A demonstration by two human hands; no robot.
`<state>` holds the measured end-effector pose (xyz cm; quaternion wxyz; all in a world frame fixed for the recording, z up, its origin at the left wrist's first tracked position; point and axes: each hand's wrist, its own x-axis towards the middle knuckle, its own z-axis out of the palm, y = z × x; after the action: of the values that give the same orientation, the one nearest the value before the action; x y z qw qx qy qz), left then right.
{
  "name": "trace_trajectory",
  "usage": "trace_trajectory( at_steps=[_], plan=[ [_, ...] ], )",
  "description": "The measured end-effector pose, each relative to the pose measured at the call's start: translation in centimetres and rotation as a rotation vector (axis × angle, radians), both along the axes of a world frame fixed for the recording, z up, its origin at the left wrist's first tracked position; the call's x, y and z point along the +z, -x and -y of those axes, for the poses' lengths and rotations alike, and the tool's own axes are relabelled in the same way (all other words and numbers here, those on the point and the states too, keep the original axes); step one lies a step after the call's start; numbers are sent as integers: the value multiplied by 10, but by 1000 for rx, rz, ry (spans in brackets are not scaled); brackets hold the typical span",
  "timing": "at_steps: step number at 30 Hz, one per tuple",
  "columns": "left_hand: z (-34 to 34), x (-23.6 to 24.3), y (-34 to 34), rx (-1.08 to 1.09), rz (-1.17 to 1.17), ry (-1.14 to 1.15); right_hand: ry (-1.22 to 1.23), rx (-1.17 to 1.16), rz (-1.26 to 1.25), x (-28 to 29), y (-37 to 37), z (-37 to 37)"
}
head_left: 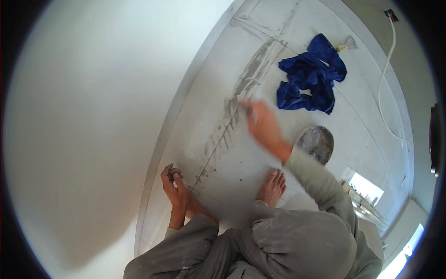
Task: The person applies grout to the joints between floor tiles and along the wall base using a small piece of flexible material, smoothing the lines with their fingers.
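The right hand (pixel 262 125) (blurred, grip unclear) presses the grout-streaked floor (pixel 241 153); at seven o'clock the left hand (pixel 174 186) rests loosely curled, empty.

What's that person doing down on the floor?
A person in dusty grey clothes crouches on a pale tiled floor beside a white wall. Their right hand reaches out over a grey smeared joint line between tiles, blurred, so what it holds cannot be told. Their left hand rests on the floor near the wall. A bare foot shows between them. A crumpled blue cloth and a round grey bowl lie nearby.
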<state>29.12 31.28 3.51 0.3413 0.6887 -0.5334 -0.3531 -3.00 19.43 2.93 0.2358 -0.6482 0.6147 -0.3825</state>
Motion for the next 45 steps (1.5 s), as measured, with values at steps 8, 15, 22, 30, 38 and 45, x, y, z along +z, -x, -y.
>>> trace_trajectory(
  at_steps=[8, 15, 22, 30, 38, 45],
  plan=[
    [11, -2, 4, -13, -32, -23, 27, -323, -458, -27, 138, 158],
    [19, -5, -7, -18, -57, -41, 67, -93, -361, -36, 43, 68],
    [16, -20, 7, -42, 75, -84, -106, 184, -109, -19, -49, -61],
    [23, -12, -5, -76, 124, -9, -245, -36, 89, -10, -2, 6],
    [31, 2, 2, -73, 61, -41, -23, -346, -276, -24, 190, 205],
    [21, 15, 3, -9, 48, -47, -22, -172, -297, -28, 98, 146]
  ],
)
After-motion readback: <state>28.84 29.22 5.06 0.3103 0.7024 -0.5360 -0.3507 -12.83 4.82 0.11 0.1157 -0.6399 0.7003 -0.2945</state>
